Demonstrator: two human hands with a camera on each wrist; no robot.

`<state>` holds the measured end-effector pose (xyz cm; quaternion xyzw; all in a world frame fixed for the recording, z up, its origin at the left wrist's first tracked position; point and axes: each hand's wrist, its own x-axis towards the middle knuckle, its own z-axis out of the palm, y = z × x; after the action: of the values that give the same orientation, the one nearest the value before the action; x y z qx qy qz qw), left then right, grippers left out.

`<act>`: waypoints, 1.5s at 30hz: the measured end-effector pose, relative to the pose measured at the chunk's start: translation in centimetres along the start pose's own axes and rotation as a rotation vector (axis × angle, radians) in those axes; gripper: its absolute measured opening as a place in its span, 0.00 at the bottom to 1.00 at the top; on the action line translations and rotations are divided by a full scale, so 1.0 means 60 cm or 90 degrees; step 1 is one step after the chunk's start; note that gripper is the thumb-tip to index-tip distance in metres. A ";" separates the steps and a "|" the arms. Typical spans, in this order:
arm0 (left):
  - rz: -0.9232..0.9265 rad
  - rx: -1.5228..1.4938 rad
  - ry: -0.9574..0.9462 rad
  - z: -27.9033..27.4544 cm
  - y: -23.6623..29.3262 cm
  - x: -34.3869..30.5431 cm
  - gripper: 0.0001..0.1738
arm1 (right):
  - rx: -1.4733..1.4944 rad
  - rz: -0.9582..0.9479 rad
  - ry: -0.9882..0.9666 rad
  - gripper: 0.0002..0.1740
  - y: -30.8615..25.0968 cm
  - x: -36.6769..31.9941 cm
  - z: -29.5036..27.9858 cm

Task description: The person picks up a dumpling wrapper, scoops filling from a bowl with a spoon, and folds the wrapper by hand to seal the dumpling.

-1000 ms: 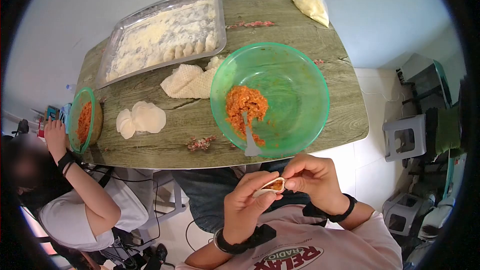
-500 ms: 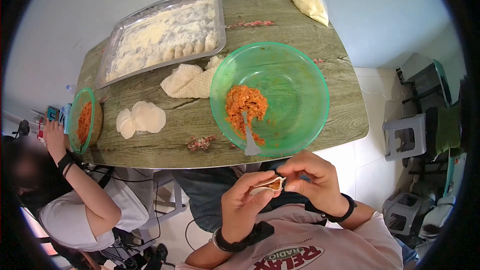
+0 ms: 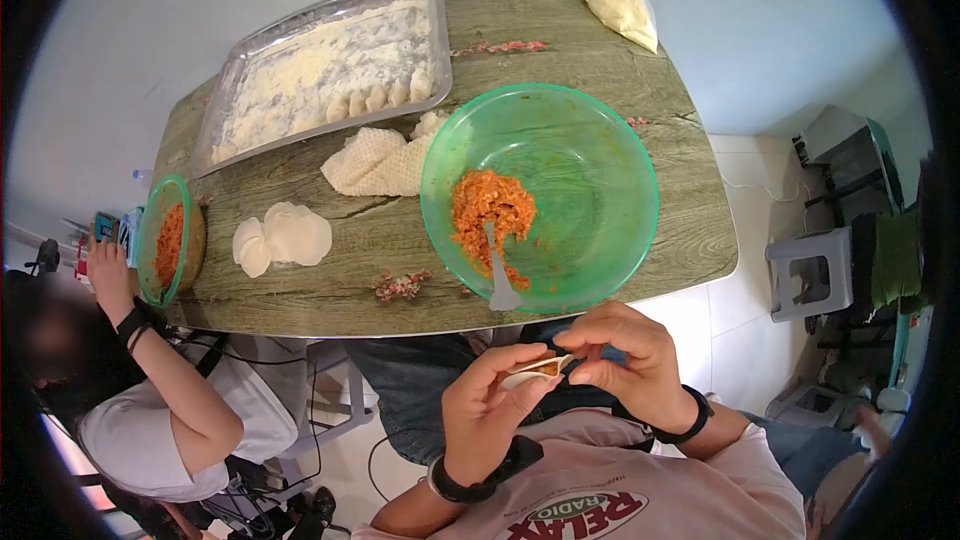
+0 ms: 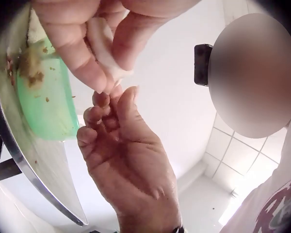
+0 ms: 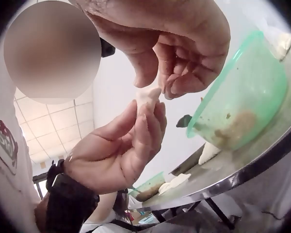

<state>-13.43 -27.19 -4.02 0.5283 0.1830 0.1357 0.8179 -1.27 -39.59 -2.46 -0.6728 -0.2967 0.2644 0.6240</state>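
Note:
Filling shows through the gap of a half-folded dumpling (image 3: pixel 537 374) in front of the person's body, below the table edge. My left hand (image 3: pixel 488 412) holds it between thumb and fingers from the left side. At its right end, my right hand (image 3: pixel 632 365) has thumb and index finger at the wrapper's edge, pinching it. The right wrist view shows the pale dough (image 5: pixel 148 97) rising from the left fingers to the right fingertips. Beyond the hands, a spoon (image 3: pixel 502 280) stands in orange filling (image 3: pixel 490 205) inside a large green bowl (image 3: pixel 600 230).
Round wrappers (image 3: pixel 298 235) lie left of the bowl, near a crumpled cloth (image 3: pixel 370 165). A floured metal tray (image 3: pixel 320 50) with several dumplings sits behind. Another person (image 3: pixel 190 410) sits at left by a smaller bowl of filling (image 3: pixel 190 250). A bag (image 3: pixel 620 10) lies at the back.
The right thumb has parted a little from the index finger, and the wrapper's right end has shifted slightly. Part of another person has appeared at the lower right.

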 end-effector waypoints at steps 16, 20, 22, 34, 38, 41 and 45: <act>0.009 0.091 0.025 0.007 -0.003 -0.002 0.17 | -0.073 -0.065 -0.050 0.07 0.009 0.001 -0.002; -0.009 0.119 0.006 0.006 -0.007 -0.004 0.18 | -0.113 -0.094 -0.054 0.06 0.010 0.000 -0.002; 0.001 0.155 0.000 0.002 -0.008 -0.004 0.20 | -0.098 -0.089 -0.055 0.06 0.012 0.000 0.001; -0.002 0.127 0.019 0.006 0.005 0.000 0.17 | -0.008 -0.059 -0.015 0.06 0.027 -0.005 0.010; 0.069 0.176 0.043 -0.001 0.006 0.003 0.12 | 0.208 0.067 -0.022 0.06 0.024 -0.012 0.015; 0.050 0.143 0.040 0.000 0.007 0.002 0.13 | 0.221 0.073 -0.045 0.07 0.028 -0.012 0.011; 0.075 0.151 0.051 -0.011 -0.004 -0.001 0.12 | 0.218 0.063 -0.057 0.07 0.029 -0.014 0.008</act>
<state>-13.80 -26.77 -4.51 0.6253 0.1993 0.1818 0.7323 -2.08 -39.94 -4.27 -0.5580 -0.2415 0.3714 0.7017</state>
